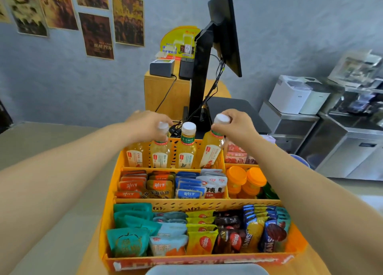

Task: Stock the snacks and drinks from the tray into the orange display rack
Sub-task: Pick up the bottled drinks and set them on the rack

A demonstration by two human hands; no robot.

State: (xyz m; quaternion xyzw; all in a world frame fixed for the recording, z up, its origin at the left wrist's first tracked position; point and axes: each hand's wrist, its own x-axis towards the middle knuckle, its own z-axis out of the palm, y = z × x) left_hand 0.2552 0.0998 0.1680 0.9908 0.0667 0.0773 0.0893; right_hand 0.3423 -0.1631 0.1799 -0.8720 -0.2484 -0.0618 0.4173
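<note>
Grey walls hung with posters (96,35) back a beige counter on which the orange display rack (170,207) stands, with a black monitor on its stand (217,47) just behind it. At the left of the rack's back row, the left hand (149,125) curls round the cap and neck of a yellow tea bottle (160,152), second from the left and upright in the row. A third bottle (187,146) stands free beside it. To the right, the right hand (236,123) pinches the white cap of a tilted tea bottle (213,150), whose base is already inside the back compartment. The middle tier holds fish-snack packets (159,186) and orange-capped jars (245,181); the front tier is packed with pouches and chocolate packets (229,236). A pale tray edge (207,270) shows at the bottom, its contents out of view. The rack looks nearly full, so stocking seems close to done, with straightening these last bottles remaining.
</note>
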